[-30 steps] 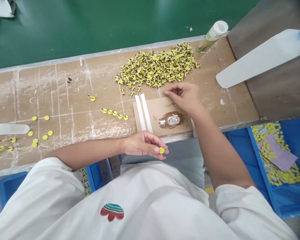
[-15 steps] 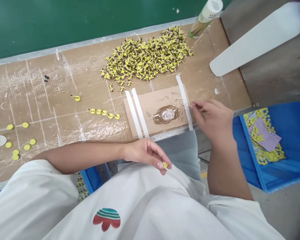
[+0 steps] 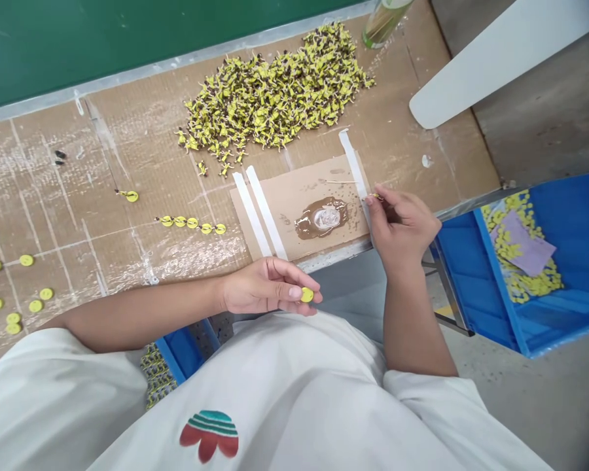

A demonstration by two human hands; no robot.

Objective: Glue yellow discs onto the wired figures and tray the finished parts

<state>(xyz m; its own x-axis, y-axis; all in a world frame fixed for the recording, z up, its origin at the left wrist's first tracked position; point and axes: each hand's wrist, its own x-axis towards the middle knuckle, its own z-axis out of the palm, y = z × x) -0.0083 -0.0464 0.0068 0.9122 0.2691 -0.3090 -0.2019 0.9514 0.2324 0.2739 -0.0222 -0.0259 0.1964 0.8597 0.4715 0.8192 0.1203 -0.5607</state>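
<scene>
both hands work apart from each other: the left hand [image 3: 262, 288] pinches a round yellow disc [image 3: 307, 295] between thumb and fingers, just off the bench's near edge, while the right hand [image 3: 406, 227] has its thumb and forefinger closed on a tiny yellow-and-dark piece [image 3: 375, 195] – too small to make out fully – near the sheet's right-hand tape.

the step in hand looks like holding one small part ready in each hand; the next move seems to call for a light, exact pinch and care around the wet brown puddle [image 3: 304, 226] with its whitish middle.

that puddle sits on a tan cardboard sheet [image 3: 297, 190], beside a thin pale stick [image 3: 341, 182]. behind lies a heap of small yellow-and-dark figures [image 3: 275, 98]; to the left, a row of yellow discs bearing dark figures [image 3: 192, 223]. the bench [image 3: 397, 137] is scuffed, shiny brown cardboard – beyond it, a plain green surface [image 3: 152, 46]. at right, a blue plastic crate [image 3: 582, 255] holds more yellow discs.
</scene>
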